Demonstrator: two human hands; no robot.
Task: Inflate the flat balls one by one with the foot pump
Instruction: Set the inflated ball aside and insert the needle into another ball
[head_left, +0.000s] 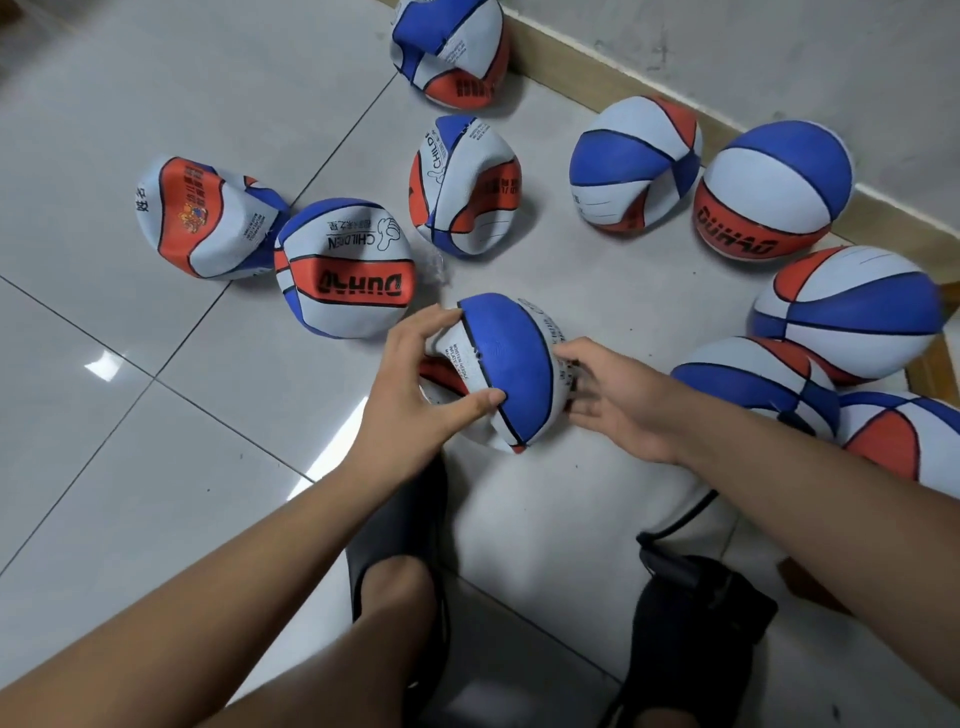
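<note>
A flat red, white and blue ball (511, 364) stands folded on the tiled floor in front of me. My left hand (415, 379) grips its left side, thumb on the blue panel and fingers curled over the top edge. My right hand (608, 395) touches the ball's right side with fingers spread and blurred. The black foot pump (691, 597) sits low right under my right foot, and its black hose (680, 517) curves up toward my right forearm. The hose end is hidden.
Several more balls of the same colours lie around: crumpled flat ones (343, 270) to the left and at the back, rounder ones (774, 192) along the wall (779, 62) at right. My left foot in a black slipper (400, 545) stands at bottom centre.
</note>
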